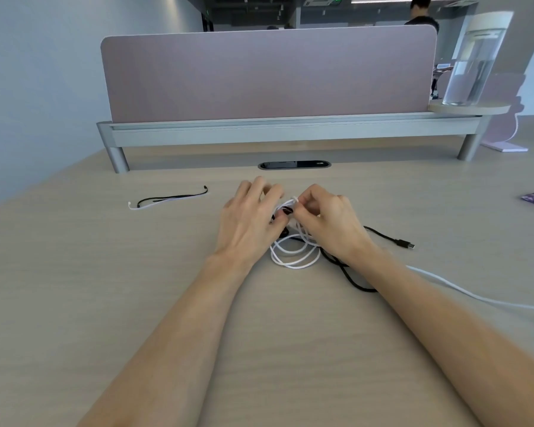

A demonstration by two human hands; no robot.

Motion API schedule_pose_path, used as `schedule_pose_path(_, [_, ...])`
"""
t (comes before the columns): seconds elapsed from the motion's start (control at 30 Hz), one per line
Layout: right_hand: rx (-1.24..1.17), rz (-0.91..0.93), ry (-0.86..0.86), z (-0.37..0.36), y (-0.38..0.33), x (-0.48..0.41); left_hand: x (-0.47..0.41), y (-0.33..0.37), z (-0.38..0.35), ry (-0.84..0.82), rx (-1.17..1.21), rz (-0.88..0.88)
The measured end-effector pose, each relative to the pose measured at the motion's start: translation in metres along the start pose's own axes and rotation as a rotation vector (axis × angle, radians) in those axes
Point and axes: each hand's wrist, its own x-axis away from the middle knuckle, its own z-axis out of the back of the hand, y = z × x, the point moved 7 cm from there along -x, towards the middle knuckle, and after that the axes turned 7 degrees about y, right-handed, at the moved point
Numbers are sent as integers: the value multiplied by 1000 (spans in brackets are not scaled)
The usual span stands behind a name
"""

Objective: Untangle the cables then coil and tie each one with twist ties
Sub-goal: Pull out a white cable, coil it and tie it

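Now both hands meet over the tangle at mid-desk point(136, 303). The right hand point(327, 224) pinches a loop of the white cable point(290, 265) between thumb and fingertips. The left hand point(247, 217) lies with fingers spread, thumb by the black cable point(352, 280); whether it grips, I cannot tell. Twist ties point(167, 199) lie to the far left.

Right hand point(327, 223) pinching white cable point(293, 257), left hand point(250, 217) fingers spread beside it, black cable point(352, 275) tangled beneath, twist ties point(170, 199) apart on desk point(105, 288)
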Motion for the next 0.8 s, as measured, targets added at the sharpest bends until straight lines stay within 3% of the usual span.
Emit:
schedule_pose_path(0.07, [-73, -108, 55, 4, 5, -1, 1, 7, 3, 43, -62, -110])
schedule_pose_path(0.3, [-364, -501, 40, -3, 21, 1, 1, 12, 6, 39, -122, -152])
schedule_pose_path(0.53, [-573, -682, 75, -1, 33, 4, 3, 13, 1, -21, -78, -171])
schedule_pose_path(0.63, [-579, -667, 79, 2, 37, 3, 3, 2, -8, -103, -30, -41])
schedule_pose_path(0.73, [-576, -614, 70, 1, 35, 1, 8, -24, -18, -222, 158, 316])
schedule_pose_path(0.8, [-551, -577, 65, -1, 33, -1, 10, -33, -18, -202, 236, 471])
